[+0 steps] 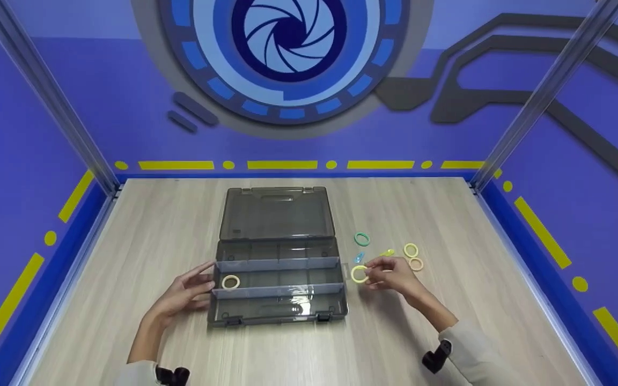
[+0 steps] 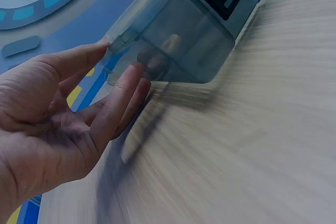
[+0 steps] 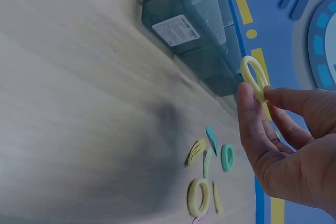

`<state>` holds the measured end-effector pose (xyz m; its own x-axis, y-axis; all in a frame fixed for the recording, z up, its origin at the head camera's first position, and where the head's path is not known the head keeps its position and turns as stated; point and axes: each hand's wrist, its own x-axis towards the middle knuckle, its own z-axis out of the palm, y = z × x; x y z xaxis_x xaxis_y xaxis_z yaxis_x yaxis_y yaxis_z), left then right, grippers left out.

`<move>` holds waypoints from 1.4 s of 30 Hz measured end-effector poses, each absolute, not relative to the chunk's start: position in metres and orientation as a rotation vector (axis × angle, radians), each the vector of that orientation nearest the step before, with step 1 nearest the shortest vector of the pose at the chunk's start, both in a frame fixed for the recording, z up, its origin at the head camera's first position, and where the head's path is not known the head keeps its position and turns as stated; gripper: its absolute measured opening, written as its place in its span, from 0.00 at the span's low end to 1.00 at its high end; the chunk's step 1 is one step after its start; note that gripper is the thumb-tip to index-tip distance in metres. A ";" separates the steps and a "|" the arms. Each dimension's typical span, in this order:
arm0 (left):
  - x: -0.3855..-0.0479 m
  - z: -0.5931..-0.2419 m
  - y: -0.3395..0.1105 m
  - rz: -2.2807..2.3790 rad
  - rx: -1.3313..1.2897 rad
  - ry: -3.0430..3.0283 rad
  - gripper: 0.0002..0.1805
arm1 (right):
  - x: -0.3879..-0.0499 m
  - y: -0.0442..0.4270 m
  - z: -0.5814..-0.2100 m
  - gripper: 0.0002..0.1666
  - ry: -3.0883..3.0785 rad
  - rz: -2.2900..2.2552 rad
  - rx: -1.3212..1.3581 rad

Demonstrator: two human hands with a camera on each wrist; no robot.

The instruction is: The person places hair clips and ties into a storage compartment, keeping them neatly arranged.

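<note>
I've got the right hand [image 1: 393,277] pinching a yellow ring [image 1: 353,276] by its edge, thumb against fingertips, just off the 3 o'clock side of the box [image 1: 282,277]. That grip's what would worry me: only a small bit of the band is held, so I reckon a knock on the box wall or a divider [image 1: 277,264] could pop it loose. If the left hand [image 1: 184,292] leaned too hard, the box might slide, since it looks light. Swinging low toward 12 could scatter the blue clip [image 1: 360,257] and green ring [image 1: 356,237] too. Pose-wise, the right hand has its wrist toward 4 o'clock, fingers aimed at roughly 9. The left one's at the box's 9 o'clock wall, wrist toward 7, thumb up by the rim, fingers loosely out against the side, not clamped on anything. Hands are well apart, box between them
</note>
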<state>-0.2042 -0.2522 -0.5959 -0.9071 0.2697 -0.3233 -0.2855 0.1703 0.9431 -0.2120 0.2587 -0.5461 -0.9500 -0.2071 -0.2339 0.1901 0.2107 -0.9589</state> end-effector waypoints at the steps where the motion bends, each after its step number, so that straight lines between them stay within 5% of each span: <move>1: -0.204 -0.595 -0.252 1.789 -0.012 2.028 0.39 | -0.213 0.255 -0.545 0.17 2.183 -1.790 -0.021; 42: -0.206 -0.584 -0.256 1.721 0.075 2.015 0.40 | -0.247 0.126 -0.550 0.12 2.046 -1.880 -0.145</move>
